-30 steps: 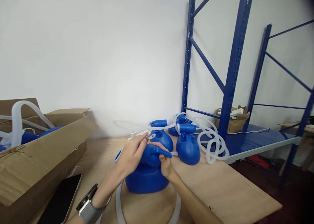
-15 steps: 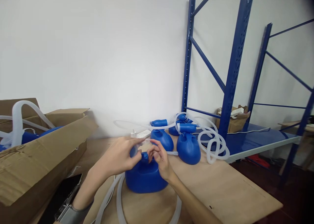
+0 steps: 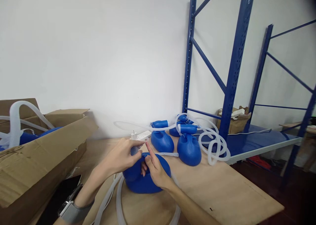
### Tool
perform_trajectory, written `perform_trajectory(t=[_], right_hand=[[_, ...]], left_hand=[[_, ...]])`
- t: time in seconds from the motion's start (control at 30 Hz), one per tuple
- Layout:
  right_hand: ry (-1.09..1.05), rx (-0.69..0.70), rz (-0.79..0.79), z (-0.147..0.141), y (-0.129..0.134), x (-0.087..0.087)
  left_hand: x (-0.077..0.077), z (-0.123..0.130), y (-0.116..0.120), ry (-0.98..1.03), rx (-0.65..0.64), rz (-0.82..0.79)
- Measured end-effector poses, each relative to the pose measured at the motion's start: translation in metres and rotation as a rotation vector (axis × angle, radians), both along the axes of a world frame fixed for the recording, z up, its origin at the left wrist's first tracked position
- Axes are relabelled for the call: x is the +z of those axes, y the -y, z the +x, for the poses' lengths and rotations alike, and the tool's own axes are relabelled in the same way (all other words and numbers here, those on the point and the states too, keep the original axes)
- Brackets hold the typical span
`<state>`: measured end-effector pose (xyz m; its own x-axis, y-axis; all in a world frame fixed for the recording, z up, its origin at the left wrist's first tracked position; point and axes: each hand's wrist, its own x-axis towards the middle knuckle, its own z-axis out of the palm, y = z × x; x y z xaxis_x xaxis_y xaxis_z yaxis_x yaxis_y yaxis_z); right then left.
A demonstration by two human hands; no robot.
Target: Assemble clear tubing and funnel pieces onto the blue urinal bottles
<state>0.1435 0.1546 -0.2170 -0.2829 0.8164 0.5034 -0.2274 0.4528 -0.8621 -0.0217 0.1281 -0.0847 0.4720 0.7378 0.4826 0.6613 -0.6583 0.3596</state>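
Observation:
A blue plastic urinal bottle (image 3: pixel 144 184) stands on the table in front of me, between my hands. My left hand (image 3: pixel 123 154) is closed at its top, thumb and fingers around a translucent plastic cap (image 3: pixel 134 150) that is mostly covered. My right hand (image 3: pixel 156 170) is at the bottle's upper part. Its index finger stretches up and its tip meets my left fingertips, while the thumb and lower fingers curl at the handle. How firmly they grip there is partly hidden. Pale flexible tubes (image 3: pixel 120 198) lie around the bottle.
More blue bottles (image 3: pixel 189 151) and a coiled tube (image 3: pixel 217 146) lie to the right. A white power strip (image 3: pixel 140 136) is behind. At left stands a cardboard box (image 3: pixel 46 156) with tubes, a black flat device (image 3: pixel 59 198) beside it. Blue metal shelving (image 3: pixel 233 70) rises at right.
My right hand has dropped slightly from the cap, its index finger now straightened and its other fingers lower at the handle. The bottle has turned or tilted slightly; my left hand stays near the cap.

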Motion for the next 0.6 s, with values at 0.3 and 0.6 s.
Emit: perform_trajectory(t=[0.3,0.6], right_hand=[[-0.292,0.253,-0.293,0.003,-0.002,0.009],[-0.276,0.34,-0.465,0.002,-0.008,0.012]], left_hand=[[0.0,-0.012,-0.01,-0.02,-0.265,-0.294],[-0.01,-0.003,-0.012,0.088,-0.128,-0.279]])
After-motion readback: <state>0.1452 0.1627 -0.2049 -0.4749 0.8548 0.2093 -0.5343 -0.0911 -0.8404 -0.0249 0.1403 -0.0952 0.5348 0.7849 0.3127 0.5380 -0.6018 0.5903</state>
